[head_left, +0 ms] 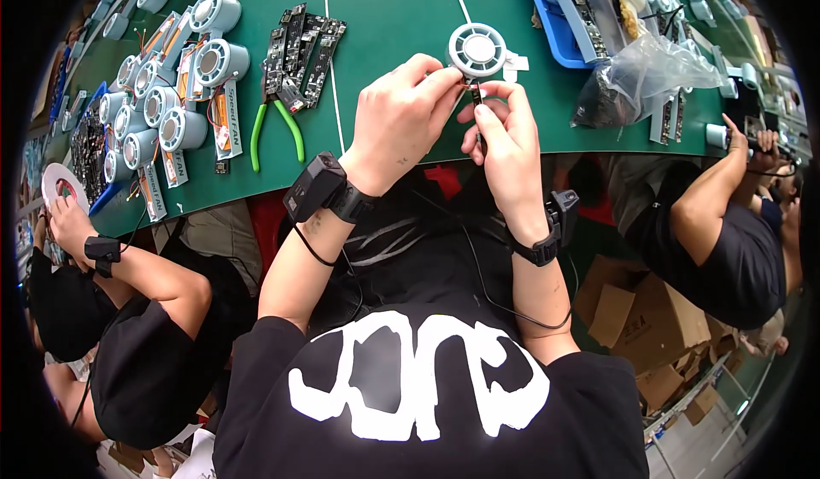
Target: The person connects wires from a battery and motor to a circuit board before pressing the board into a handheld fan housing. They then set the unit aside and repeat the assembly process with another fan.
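A black shirt [418, 376] with a white print lies nearest the viewer. Beyond it, the pale-blue fan [476, 50] sits over the table, just past the fingertips. The left hand [401, 107] pinches near thin wires [467, 88]; the right hand [511, 137] grasps a slim dark strip [477, 96]. A hard tug could loosen a wire; a slack pinch could drop the strip. The green tabletop [393, 17] bears pliers [296, 129] and circuit boards [295, 47]; a cardboard box [658, 321] stands at lower right.

Head cam, L of pair: wide fisheye, faces dn onto bench [384, 17], close.
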The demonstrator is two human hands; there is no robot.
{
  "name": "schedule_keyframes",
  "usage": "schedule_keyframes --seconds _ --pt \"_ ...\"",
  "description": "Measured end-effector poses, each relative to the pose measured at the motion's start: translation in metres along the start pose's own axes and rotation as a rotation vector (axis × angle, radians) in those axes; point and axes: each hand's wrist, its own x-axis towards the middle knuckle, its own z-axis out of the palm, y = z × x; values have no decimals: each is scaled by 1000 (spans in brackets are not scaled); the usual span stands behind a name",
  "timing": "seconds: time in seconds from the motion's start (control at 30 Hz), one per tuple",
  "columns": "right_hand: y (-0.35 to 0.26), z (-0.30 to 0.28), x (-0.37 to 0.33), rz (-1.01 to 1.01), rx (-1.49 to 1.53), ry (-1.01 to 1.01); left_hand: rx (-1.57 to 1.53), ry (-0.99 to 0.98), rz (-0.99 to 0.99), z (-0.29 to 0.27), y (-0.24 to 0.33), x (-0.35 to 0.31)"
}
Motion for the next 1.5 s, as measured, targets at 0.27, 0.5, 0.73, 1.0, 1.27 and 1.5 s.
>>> schedule_keyframes --seconds 0.27,0.5,0.73,1.0,1.27,1.5 --pt "-7 -18 8 162 91 -61 83 -88 104 2 -1 14" --pt "-2 -10 8 15 6 104 -402 41 -369 14 12 18" --pt "4 -1 7 -223 -340 207 -891 -119 -836 24 -3 28" --pt "3 5 2 -398 -764 317 -1163 -136 -933 7 7 10" --pt "4 16 4 -448 -978 334 -1123 -181 -868 3 1 1" --pt "-13 36 6 -406 -1102 284 -1109 -218 -861 -8 -11 0"
